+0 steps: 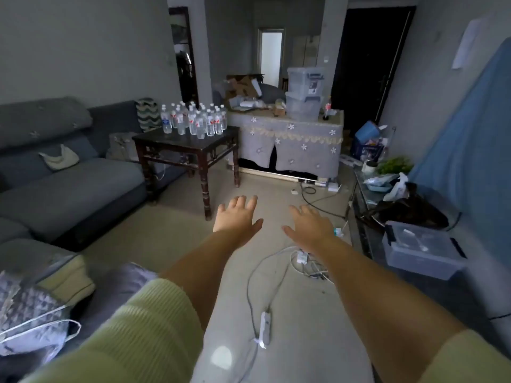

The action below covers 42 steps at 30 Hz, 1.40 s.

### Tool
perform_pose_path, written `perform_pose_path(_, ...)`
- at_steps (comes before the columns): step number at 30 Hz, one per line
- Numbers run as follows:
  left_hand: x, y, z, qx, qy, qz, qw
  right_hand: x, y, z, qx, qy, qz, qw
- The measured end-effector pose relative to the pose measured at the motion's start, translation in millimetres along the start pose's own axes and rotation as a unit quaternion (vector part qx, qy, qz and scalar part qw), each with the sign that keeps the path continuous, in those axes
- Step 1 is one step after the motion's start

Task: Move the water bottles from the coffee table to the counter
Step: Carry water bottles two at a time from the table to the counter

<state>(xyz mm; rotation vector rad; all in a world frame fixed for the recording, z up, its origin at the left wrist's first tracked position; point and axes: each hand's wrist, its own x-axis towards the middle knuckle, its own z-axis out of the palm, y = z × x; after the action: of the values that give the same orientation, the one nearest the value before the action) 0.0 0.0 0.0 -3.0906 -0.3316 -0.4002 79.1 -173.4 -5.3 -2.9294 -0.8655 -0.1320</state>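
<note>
Left hand [237, 217] and right hand [310, 224] stretched forward, fingers spread, holding nothing — cables [279, 269] on floor beneath. Water bottles [193, 120] clustered on dark worktop [177, 140] ahead-left, sofa [69, 172] beside it — cloth-draped counter [290, 139] just beyond.

Room was dim, colours greyish. Main light came from bright doorway [271, 52] at far end, overexposed. Small glare patch on floor [221, 357]. Wide-angle bending at edges; near sleeves [132, 335] soft, slightly blurred.
</note>
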Motion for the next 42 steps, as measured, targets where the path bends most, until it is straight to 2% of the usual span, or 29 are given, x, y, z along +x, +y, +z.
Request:
perform_pose_path(4,45,23,11,-0.026,-0.004,-0.041,0.999,43,37,-3,-0.024,0.000,0.006,1.000)
perform_pose_path(8,77,15,28,-0.015,-0.010,-0.053,0.998,86,44,9,-0.021,-0.004,-0.013,1.000)
perform_pose_path(16,182,-43,69,0.015,-0.025,-0.097,0.995,220,39,42,-0.019,-0.012,-0.054,0.998)
perform_pose_path(24,309,-107,71,0.029,-0.020,-0.101,0.994,359,24,40,-0.001,-0.013,-0.055,0.998)
perform_pose_path(31,387,-157,90,0.053,-0.018,-0.128,0.990,471,3,50,0.013,-0.014,-0.093,0.995)
perform_pose_path(42,532,-220,149,0.066,-0.034,-0.244,0.967,683,6,87,0.011,-0.047,-0.177,0.983)
